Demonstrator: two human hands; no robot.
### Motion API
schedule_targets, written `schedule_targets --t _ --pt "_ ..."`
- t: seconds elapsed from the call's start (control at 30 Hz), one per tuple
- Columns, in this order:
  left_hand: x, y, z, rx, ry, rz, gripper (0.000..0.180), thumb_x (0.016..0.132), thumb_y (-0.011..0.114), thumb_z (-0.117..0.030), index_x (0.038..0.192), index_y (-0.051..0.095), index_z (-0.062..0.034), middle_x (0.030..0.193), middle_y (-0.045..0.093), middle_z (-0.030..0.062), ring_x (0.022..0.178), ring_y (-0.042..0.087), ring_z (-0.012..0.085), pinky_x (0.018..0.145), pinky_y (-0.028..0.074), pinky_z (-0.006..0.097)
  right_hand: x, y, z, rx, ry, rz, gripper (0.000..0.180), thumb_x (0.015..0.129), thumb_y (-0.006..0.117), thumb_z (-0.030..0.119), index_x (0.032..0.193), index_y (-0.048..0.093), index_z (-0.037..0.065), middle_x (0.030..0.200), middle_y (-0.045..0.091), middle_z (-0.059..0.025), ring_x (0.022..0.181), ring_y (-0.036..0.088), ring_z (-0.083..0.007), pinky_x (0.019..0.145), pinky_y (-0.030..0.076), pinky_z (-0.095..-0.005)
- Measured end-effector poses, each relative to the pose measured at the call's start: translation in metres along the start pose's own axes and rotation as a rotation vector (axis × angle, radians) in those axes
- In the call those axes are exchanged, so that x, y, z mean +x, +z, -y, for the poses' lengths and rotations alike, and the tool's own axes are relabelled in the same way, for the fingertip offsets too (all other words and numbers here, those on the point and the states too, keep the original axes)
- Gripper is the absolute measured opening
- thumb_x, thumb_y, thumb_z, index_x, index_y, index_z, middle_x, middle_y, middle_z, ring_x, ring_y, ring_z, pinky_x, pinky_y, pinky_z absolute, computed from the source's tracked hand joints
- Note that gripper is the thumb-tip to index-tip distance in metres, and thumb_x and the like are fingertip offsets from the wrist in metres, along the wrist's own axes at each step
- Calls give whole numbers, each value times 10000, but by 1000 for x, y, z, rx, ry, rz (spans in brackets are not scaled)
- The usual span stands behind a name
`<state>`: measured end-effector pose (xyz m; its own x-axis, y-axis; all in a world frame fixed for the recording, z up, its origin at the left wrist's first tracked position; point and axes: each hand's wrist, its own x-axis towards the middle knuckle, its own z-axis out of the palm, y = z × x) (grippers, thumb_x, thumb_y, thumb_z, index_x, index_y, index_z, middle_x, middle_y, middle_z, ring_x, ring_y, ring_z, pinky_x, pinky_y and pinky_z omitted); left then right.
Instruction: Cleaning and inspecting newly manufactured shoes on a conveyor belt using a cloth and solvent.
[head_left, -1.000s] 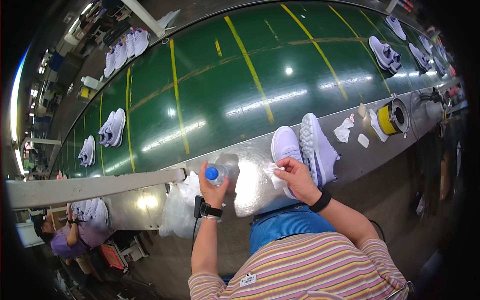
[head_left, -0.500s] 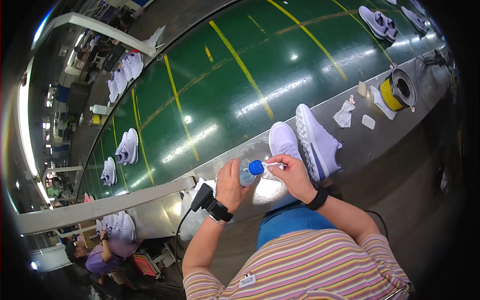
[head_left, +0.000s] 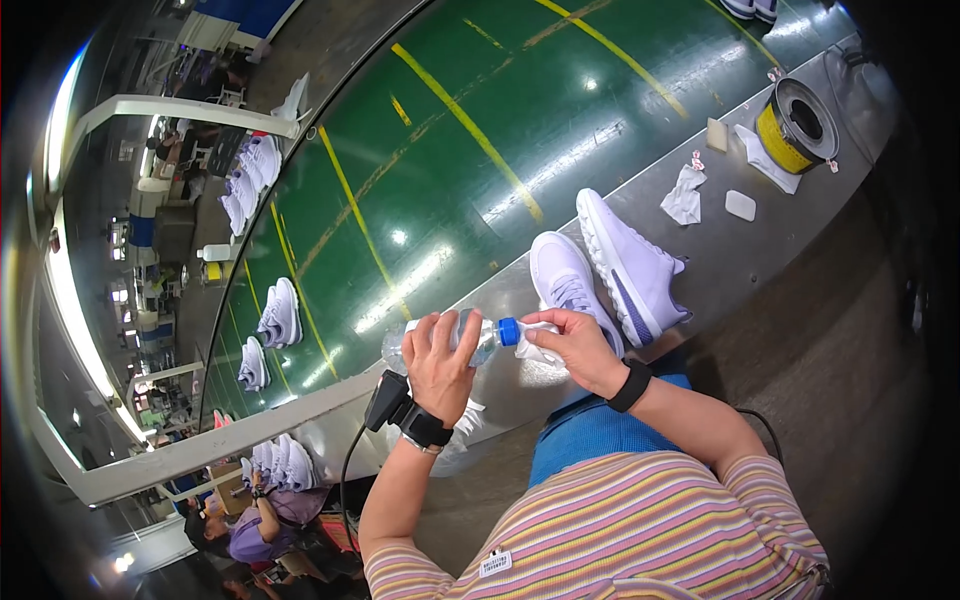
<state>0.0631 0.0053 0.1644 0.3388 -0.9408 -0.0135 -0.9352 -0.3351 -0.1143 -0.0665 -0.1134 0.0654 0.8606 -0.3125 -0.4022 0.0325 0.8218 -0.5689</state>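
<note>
My left hand [head_left: 440, 362] is wrapped round a clear plastic bottle [head_left: 487, 341], tilted nearly on its side. The bottle's blue cap [head_left: 509, 331] points to the right. Against the cap, my right hand [head_left: 580, 345] pinches a crumpled white cloth [head_left: 537, 348]. Just beyond that hand, a pale lilac sneaker [head_left: 563, 272] stands on the metal ledge. Beside it another lilac sneaker [head_left: 630, 262] lies on its side with its sole showing.
A green conveyor belt [head_left: 440, 180] runs past the metal ledge [head_left: 740, 235]. At the right are a yellow-banded can [head_left: 790, 130], a crumpled paper [head_left: 685, 195] and a white pad [head_left: 740, 206]. More sneakers [head_left: 280, 312] stand at left. A co-worker [head_left: 250, 530] is at lower left.
The bottle has tipped from pointing toward me to lying nearly sideways. My right hand stays at the cap with the cloth. The sneakers on the belt have shifted in view.
</note>
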Motion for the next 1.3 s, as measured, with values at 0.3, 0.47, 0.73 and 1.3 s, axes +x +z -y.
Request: schedule_targets --t 0.3,0.47,0.73,1.3 --pt "-2 -9 4 73 3 -32 782 518 712 -44 1234 480 -256 1143 498 41 1080 441 269 893 314 417 3 6 4 54 -4 38 209 818 610 14 1025 601 -18 885 608 -23 774 555 -53 701 448 -179" --pt "-5 -9 4 41 -41 -33 779 516 708 -39 1231 488 -253 1146 496 38 1078 440 267 896 311 415 5 9 6 44 -3 40 201 808 614 5 1008 601 -7 846 603 -17 750 551 -49 667 441 -169" --pt "-12 6 5 -167 -240 -135 699 504 713 -51 1170 526 -147 1159 502 43 1060 461 261 915 303 394 9 10 15 30 8 48 214 806 608 -12 1019 585 -9 871 603 -27 784 570 -67 711 474 -200" --pt "-70 99 -61 -1421 -1284 -193 831 737 705 -131 1347 166 36 1335 294 230 1198 385 309 1005 320 369 -28 -75 59 255 41 -184 212 826 555 -23 1035 535 5 952 582 -97 855 600 -182 806 496 -307"
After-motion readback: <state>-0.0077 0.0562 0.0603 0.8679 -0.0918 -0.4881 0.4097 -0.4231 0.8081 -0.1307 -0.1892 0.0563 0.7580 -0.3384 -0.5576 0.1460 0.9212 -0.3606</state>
